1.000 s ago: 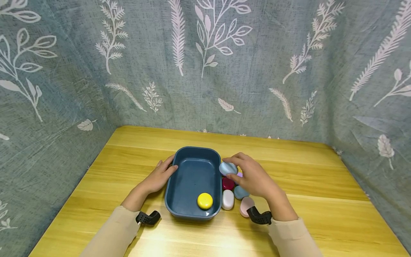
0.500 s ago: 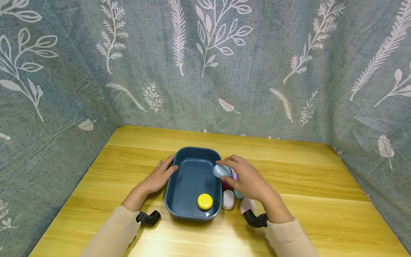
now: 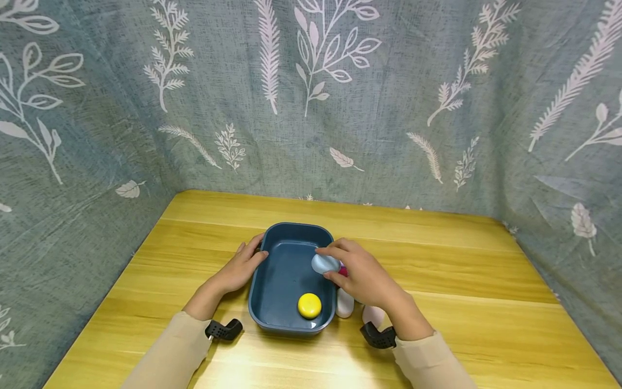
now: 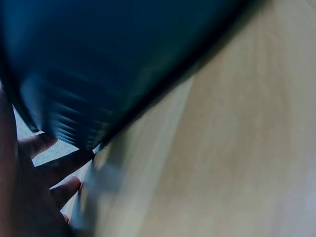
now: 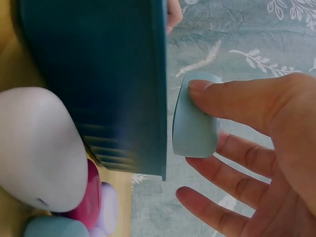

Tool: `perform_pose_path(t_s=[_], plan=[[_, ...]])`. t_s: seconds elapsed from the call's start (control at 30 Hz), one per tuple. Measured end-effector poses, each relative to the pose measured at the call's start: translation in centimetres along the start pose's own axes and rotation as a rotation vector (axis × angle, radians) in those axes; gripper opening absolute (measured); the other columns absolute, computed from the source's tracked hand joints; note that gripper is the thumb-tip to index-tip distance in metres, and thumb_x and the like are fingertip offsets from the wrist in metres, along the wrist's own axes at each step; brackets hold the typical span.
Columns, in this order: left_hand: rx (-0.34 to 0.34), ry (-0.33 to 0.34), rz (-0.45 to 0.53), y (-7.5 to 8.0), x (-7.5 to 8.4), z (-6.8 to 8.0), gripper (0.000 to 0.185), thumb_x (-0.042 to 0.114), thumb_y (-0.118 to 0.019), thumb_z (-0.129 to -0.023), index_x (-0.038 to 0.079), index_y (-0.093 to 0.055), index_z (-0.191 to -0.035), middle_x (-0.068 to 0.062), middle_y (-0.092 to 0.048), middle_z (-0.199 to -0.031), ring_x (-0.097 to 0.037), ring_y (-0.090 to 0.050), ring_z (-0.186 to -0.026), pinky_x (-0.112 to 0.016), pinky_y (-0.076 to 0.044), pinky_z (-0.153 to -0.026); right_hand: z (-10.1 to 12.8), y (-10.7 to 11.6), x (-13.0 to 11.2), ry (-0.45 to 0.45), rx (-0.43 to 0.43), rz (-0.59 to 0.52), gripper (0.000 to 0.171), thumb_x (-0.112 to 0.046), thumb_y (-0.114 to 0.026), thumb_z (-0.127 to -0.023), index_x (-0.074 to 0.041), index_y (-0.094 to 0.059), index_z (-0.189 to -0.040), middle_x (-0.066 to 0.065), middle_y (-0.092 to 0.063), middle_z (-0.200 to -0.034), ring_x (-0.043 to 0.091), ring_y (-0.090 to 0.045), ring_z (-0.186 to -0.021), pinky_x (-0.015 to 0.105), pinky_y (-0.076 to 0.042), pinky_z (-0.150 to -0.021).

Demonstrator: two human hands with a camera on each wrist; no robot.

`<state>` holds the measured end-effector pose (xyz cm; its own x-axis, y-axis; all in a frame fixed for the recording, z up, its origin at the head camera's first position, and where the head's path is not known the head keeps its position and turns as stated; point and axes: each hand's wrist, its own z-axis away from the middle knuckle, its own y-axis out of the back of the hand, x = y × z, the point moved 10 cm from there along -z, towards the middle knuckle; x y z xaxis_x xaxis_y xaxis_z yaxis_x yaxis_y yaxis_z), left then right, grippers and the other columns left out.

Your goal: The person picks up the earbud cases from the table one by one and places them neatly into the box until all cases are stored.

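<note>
In the head view, a dark blue rectangular tub (image 3: 257, 302) stands on the table. My left hand (image 3: 237, 272) holds its left wall, thumb over the rim and fingers (image 4: 65, 166) spread along the outside. My right hand (image 3: 362, 272) pinches a light blue, rounded, pebble-like piece (image 3: 324, 263) between thumb and fingers, above the tub's right part. In the right wrist view, the thumb presses one face of this piece (image 5: 195, 123), and the lower fingers extend loosely. A glossy yellow round piece (image 3: 309, 306) lies inside the tub, near its front right corner.
Beside the tub's right wall lie a white rounded piece (image 3: 345, 303), a pale pink one (image 3: 373, 315) and a dark red one (image 5: 89, 197). Lilac (image 5: 108, 210) and blue-green (image 5: 57, 227) pieces show in the right wrist view. A patterned cloth (image 3: 291, 151) surrounds the wooden table (image 3: 466, 259).
My right hand has moved left with the light blue piece, from beside the tub's right rim to over its inside. The left hand and the tub have stayed put.
</note>
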<state>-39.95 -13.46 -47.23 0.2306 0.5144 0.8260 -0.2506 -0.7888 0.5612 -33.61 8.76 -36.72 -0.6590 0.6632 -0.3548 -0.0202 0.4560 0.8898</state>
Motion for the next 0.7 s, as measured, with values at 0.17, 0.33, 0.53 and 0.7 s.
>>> perform_pose_path(t_s=[0.17,0.33,0.53,0.7], plan=[[0.000,-0.006,0.004,0.0,0.0,0.0,0.057,0.030,-0.041,-0.111,0.015,-0.028,-0.164,-0.017,-0.038,-0.165,-0.042,-0.013,-0.160,-0.061,0.005,-0.130,-0.1,-0.6,-0.4,0.009,-0.016,0.018,0.046,-0.019,-0.080,-0.092,-0.019,-0.068,-0.137,0.001,-0.064,-0.126,0.017,-0.062,-0.108,0.035,-0.058,-0.090],[-0.004,-0.004,-0.002,0.0,-0.1,0.0,0.057,0.031,-0.041,-0.111,0.015,-0.028,-0.164,-0.017,-0.038,-0.165,-0.041,-0.014,-0.160,-0.061,0.005,-0.130,-0.2,-0.8,-0.4,0.006,-0.022,0.018,0.046,-0.019,-0.079,-0.093,-0.021,-0.067,-0.137,0.001,-0.064,-0.128,0.016,-0.061,-0.107,0.035,-0.058,-0.089],[-0.006,-0.004,-0.003,0.0,-0.2,0.0,0.057,0.032,-0.041,-0.111,0.016,-0.027,-0.165,-0.017,-0.038,-0.166,-0.041,-0.014,-0.161,-0.061,0.005,-0.130,-0.2,-1.1,-0.9,0.018,-0.023,0.018,0.047,-0.019,-0.079,-0.093,-0.021,-0.066,-0.138,0.000,-0.064,-0.129,0.017,-0.062,-0.111,0.035,-0.057,-0.091],[-0.006,-0.001,0.001,-0.1,-0.3,-0.1,0.057,0.032,-0.041,-0.111,0.016,-0.027,-0.164,-0.016,-0.038,-0.166,-0.040,-0.015,-0.161,-0.061,0.005,-0.130,-0.2,-1.5,-1.3,0.034,-0.026,0.023,0.048,-0.017,-0.079,-0.093,-0.022,-0.066,-0.139,0.001,-0.063,-0.130,0.019,-0.062,-0.114,0.035,-0.058,-0.090]])
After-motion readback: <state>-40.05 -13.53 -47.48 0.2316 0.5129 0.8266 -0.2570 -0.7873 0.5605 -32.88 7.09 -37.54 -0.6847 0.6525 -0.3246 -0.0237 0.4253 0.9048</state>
